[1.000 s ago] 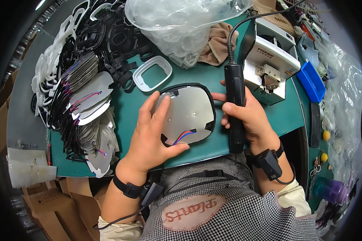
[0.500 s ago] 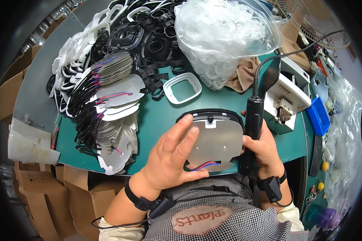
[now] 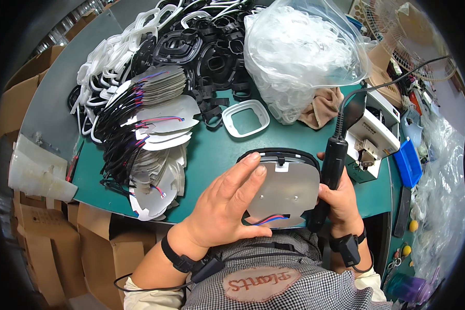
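Note:
A black-rimmed housing with a flat grey plate [image 3: 279,188] on top is between my hands at the table's near edge. The plate has a white tab and a black clip at its top; red, blue and black wires [image 3: 271,219] come out near its bottom. My left hand [image 3: 219,204] holds the left side, two fingers stretched along the upper rim and the thumb below; its other fingers are hidden. In my right hand [image 3: 341,199] is a black corded electric screwdriver [image 3: 331,168], cable end up, beside the housing's right edge. The screwdriver's tip is out of sight.
Wired grey plates [image 3: 160,116] are stacked left, near white frames [image 3: 101,75] and black housings [image 3: 212,62]. One white frame [image 3: 263,111] lies alone. Behind are a bag of clear parts [image 3: 299,57] and a brown cloth [image 3: 320,108]. A white machine [image 3: 369,134] and blue tray [image 3: 409,163] stand right.
The whole view has shifted slightly, so the table things appear farther right. Both hands keep their places on the housing and screwdriver.

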The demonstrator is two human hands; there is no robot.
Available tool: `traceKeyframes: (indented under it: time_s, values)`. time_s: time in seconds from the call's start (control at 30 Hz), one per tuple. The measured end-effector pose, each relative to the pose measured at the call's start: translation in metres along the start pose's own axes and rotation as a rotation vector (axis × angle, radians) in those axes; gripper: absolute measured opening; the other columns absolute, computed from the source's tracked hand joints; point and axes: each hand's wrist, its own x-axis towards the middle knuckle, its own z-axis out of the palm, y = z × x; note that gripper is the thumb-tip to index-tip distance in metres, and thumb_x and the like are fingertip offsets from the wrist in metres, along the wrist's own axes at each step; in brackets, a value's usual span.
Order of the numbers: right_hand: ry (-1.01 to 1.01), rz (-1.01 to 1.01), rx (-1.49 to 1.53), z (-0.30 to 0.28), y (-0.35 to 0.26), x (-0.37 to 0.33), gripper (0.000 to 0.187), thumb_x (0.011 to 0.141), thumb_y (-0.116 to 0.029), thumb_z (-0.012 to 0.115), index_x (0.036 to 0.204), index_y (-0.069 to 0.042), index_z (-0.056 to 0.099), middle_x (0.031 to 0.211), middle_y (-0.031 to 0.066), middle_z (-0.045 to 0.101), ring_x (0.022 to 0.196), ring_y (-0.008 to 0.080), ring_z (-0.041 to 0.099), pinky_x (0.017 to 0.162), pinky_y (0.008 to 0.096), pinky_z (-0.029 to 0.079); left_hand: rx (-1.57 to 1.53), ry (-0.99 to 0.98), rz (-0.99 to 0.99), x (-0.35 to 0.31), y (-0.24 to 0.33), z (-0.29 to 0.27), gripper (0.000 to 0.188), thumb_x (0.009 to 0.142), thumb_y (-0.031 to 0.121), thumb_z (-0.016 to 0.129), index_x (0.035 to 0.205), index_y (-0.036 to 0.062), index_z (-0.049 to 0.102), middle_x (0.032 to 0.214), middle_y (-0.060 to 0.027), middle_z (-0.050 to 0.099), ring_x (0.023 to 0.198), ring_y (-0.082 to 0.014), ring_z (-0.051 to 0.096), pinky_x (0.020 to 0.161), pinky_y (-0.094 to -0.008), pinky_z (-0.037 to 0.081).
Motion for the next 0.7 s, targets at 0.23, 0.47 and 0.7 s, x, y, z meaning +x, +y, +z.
traceKeyframes:
  time_s: [0.23,0.47,0.7]
  values:
    - [-0.039,-0.036,-0.007,0.017,-0.01,-0.001,0.084,0.07,-0.021,0.088,0.139,-0.005,0.042,0.091,0.0059,0.06,0.066,0.0131,0.06,0.058,0.0256,0.05,-0.021,0.006,-0.08,-0.012,0.002,-0.014,0.125,0.057,0.05,0.091,0.151,-0.0019,0.026,0.148,-0.0244,0.036,0.134,-0.0399,0.042,0.108,-0.0459,0.041]
    - [-0.074,-0.098,-0.039,0.026,-0.009,0.006,0.087,0.072,-0.026,0.083,0.141,-0.003,0.036,0.097,0.0168,0.067,0.059,0.0141,0.059,0.053,0.0257,0.049,-0.468,0.35,-0.401,-0.068,0.0,-0.071,0.128,0.057,0.041,0.094,0.153,0.0001,0.021,0.151,-0.0166,0.035,0.138,-0.0315,0.039,0.114,-0.0407,0.032]
    - [-0.064,-0.186,-0.058,0.016,0.007,0.018,0.083,0.08,-0.027,0.079,0.146,-0.006,0.033,0.098,0.0084,0.064,0.06,0.0079,0.054,0.05,0.0203,0.044,-1.307,1.11,-0.314,-0.163,0.022,-0.131,0.084,0.086,0.062,0.06,0.149,0.0116,0.037,0.149,-0.0155,0.043,0.132,-0.0421,0.046,0.102,-0.0669,0.044]
